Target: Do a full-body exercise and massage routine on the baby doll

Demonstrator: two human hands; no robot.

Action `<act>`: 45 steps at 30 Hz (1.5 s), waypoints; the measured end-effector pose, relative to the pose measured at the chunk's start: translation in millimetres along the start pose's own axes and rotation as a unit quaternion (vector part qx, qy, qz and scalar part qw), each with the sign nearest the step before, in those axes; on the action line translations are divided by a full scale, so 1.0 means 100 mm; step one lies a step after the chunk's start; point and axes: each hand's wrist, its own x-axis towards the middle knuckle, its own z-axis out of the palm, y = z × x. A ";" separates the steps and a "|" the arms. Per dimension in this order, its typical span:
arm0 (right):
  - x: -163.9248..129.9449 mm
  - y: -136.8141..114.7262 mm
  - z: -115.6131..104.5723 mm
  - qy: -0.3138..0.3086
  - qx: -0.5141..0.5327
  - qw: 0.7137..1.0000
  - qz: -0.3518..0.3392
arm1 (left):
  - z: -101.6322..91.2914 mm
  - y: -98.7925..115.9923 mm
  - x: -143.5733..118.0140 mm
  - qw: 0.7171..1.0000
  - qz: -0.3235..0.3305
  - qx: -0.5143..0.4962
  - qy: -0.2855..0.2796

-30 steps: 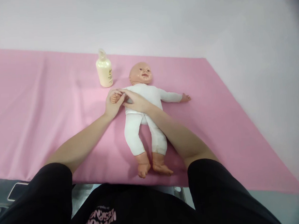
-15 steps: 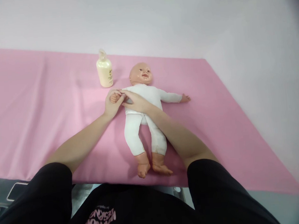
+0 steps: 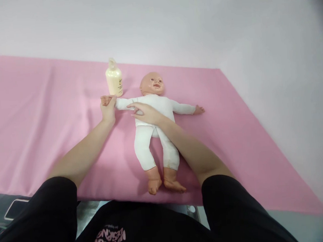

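A baby doll (image 3: 160,106) with a white cloth body lies on its back, head away from me. My left hand (image 3: 108,110) is closed around the wrist of the doll's arm on the left, which stretches out sideways; the doll's small fist shows past my thumb. Over the doll's chest, near that arm's shoulder, rests my right hand (image 3: 147,114), its fingers apart and slightly bent, touching the white cloth. Just beyond my left hand stands a pump bottle (image 3: 115,82) of pale yellow liquid.
A pink sheet (image 3: 67,124) covers the table, with soft folds at the left. White wall rises behind and to the right. At the lower left, a phone (image 3: 16,209) lies on a grey surface below the table's near edge.
My left hand has moved left with the doll's wrist, so the doll's arm is now straightened outward. My right hand stays over the chest, apart from the left. The view has shifted slightly.
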 end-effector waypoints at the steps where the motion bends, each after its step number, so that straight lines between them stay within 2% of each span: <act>1: 0.00 0.00 0.00 -0.002 0.001 1.000 0.002 | -0.04 -0.03 0.06 1.000 -0.014 -0.014 0.016; 6: 0.01 0.01 0.01 -0.008 0.002 1.000 0.019 | -0.19 -0.13 0.24 0.997 -0.040 -0.052 0.045; 12: 0.01 0.02 0.03 -0.005 0.006 0.999 0.031 | -0.24 -0.15 0.31 0.996 -0.045 -0.043 0.059; 16: -0.04 0.01 0.03 -0.004 -0.005 1.000 0.026 | -0.29 -0.12 0.39 0.995 -0.050 -0.016 0.084; 18: -0.11 -0.02 0.04 -0.005 -0.011 1.000 0.020 | -0.33 -0.10 0.43 0.996 -0.042 0.024 0.078; 23: -0.43 -0.17 0.06 -0.028 -0.076 0.997 -0.019 | -0.39 0.00 0.43 0.984 -0.011 0.177 0.032; 29: -0.93 -0.45 0.05 -0.071 -0.088 0.993 -0.012 | -0.36 0.26 0.29 0.930 0.021 0.363 -0.060; 32: -1.15 -0.54 0.00 -0.065 -0.073 0.995 -0.008 | -0.29 0.41 0.07 0.901 0.067 0.416 -0.102; 34: -1.29 -0.55 -0.03 -0.052 -0.058 0.997 -0.011 | -0.22 0.49 -0.20 0.886 0.107 0.424 -0.153; 36: -1.40 -0.53 -0.05 -0.036 -0.048 0.998 -0.014 | -0.13 0.56 -0.58 0.899 0.068 0.369 -0.225; 38: -1.48 -0.49 -0.05 -0.019 -0.048 0.999 -0.016 | -0.04 0.64 -0.99 0.925 -0.047 0.280 -0.254; 39: -1.51 -0.47 -0.05 -0.010 -0.049 0.999 -0.017 | 0.00 0.69 -1.18 0.928 -0.122 0.229 -0.269; 41: -1.55 -0.45 -0.04 0.006 -0.052 0.998 -0.021 | 0.06 0.82 -1.50 0.914 -0.255 0.095 -0.302; 43: -1.57 -0.46 -0.04 0.010 -0.060 0.998 -0.028 | 0.08 0.99 -1.71 0.900 -0.323 -0.007 -0.293; 45: -1.59 -0.47 -0.06 0.001 -0.076 0.997 -0.033 | 0.09 1.14 -1.80 0.864 -0.411 -0.046 -0.286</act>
